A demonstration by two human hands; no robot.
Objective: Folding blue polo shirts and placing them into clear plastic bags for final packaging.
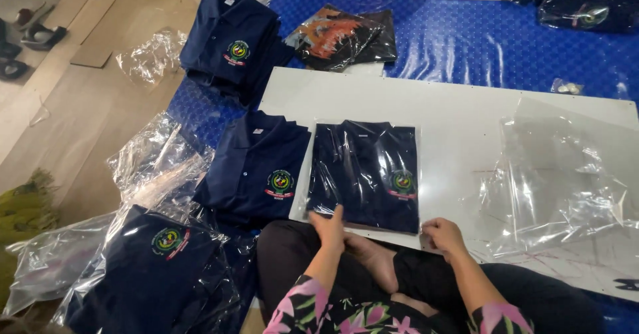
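Left hand pinches the near left edge of the folded navy polo shirt sealed in a clear plastic bag, fingers closed on the plastic. Right hand loosely curled at the bag's near right corner; cannot tell if it grips the plastic or just rests beside it. Bagged shirt lies flat on the white board, just ahead of both hands, embroidered crest toward the right hand.

Left of left hand: unbagged folded navy polo stack, touching the bagged one's edge. Nearer and further left: navy polo inside loose clear wrap. Right of right hand: pile of empty clear plastic bags on the board. Far ahead of left hand: second folded navy polo stack, then a dark bagged garment with orange print on the blue textured mat.
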